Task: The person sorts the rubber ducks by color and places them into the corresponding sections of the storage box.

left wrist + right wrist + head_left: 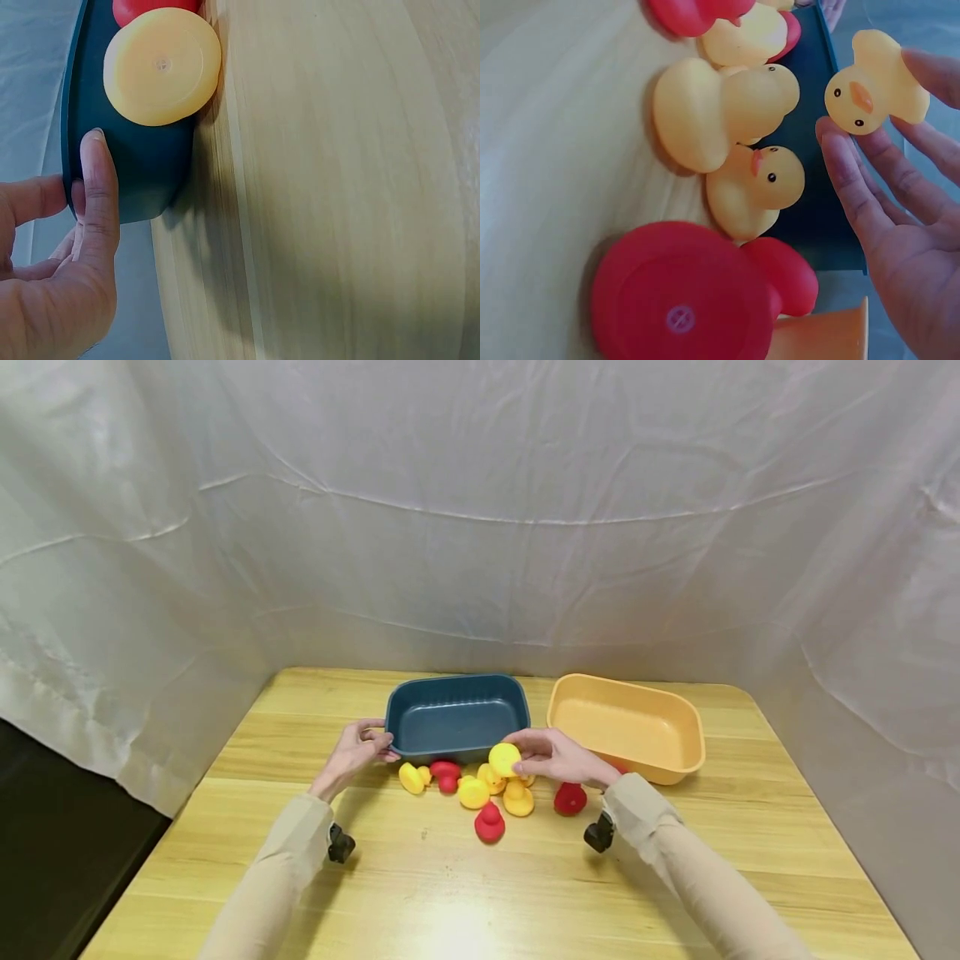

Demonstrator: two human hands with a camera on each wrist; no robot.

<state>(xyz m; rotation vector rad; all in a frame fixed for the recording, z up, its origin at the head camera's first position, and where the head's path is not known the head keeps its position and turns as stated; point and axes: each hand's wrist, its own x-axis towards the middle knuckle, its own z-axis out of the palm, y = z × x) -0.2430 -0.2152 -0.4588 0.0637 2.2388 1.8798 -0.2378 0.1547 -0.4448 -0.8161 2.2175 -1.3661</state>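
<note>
My left hand grips the near left corner of the dark blue bin, its thumb on the outer wall in the left wrist view. Between the thumb and fingers of my right hand is a yellow rubber duck, held just above the bin's near right edge; its face shows in the right wrist view. Below the bin's near side lie several yellow ducks and red ducks, some tipped over. One yellow duck shows its flat base toward the left wrist camera. The bin's visible floor is bare.
An orange bin stands right of the blue one, turned at a slight angle. A red duck lies in front of it, base showing. Grey sheeting hangs behind the wooden table and along its sides.
</note>
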